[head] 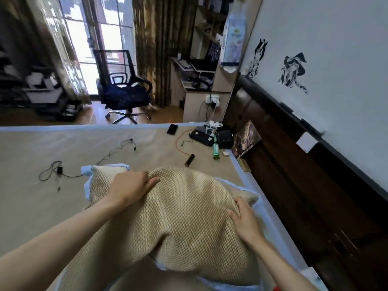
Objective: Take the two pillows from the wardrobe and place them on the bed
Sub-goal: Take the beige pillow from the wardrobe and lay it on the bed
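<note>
Cream mesh-covered pillow (184, 217) on beige bed (63, 148); left hand (130, 187) grasps its cover, right hand (244, 223) presses it flat-palmed.

Bright window (84, 38), brown curtains (163, 49), black office chair (123, 91), cluttered desk (192, 98), white wall (340, 28), wooden floor (94, 113)

A cream, honeycomb-weave pillow (184, 217) edged in pale blue, under the left hand (132, 185), on a beige bed (63, 148) bordered pale blue. Beyond the right hand (243, 219), a green bottle (216, 151) and an orange cable (178, 143); to its right, a dark brown headboard (294, 185) and a white wall (336, 38) with black ink figures (292, 70).
</note>
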`<state>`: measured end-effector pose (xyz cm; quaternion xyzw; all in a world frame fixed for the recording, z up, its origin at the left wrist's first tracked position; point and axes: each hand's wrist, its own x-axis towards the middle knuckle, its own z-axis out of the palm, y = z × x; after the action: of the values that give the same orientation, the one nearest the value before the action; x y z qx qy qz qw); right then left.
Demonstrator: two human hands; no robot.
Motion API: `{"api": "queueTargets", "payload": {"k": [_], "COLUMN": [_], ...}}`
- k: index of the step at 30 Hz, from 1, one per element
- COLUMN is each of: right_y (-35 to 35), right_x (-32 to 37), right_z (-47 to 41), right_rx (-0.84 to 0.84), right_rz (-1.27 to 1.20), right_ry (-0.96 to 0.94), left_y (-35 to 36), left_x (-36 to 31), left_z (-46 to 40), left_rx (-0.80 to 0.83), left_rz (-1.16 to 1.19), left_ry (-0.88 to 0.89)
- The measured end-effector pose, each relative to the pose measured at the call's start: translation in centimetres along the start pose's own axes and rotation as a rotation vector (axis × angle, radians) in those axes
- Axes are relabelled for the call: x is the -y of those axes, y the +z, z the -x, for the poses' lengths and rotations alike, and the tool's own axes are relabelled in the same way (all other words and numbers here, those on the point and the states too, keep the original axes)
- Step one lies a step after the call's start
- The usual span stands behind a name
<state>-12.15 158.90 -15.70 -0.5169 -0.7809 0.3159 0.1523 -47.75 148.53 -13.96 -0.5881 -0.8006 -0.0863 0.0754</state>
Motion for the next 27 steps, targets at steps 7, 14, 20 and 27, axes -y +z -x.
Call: {"api": "queueTargets", "payload": {"k": [7,14,20,27], "right_y": [-7.0,-12.9,-13.7,-10.3], "right_x": [-8.4,-10.4,-9.2,-8.1], "right_z": [-4.4,-3.6,-6.5,-10.6], "right_rx": [-0.029,0.135,0.126,0.141], "right_rz": [-0.084,0.004,-0.021,-0.018], "right_ry": [0.092,0.082,0.136,0.304], "left_y": [0.1,0.2,2.2,5.8], "left_x": [-10.5,-15.9,-14.6,-12.3], "left_z": [-11.2,-15.7,-19.2,-27.0], "left_rx": [0.011,0.006,0.036,0.162], "left_rz": [-0.082,0.025,0.050,0.011], "left_ry": [0.125,0.202,0.241,0.448]}}
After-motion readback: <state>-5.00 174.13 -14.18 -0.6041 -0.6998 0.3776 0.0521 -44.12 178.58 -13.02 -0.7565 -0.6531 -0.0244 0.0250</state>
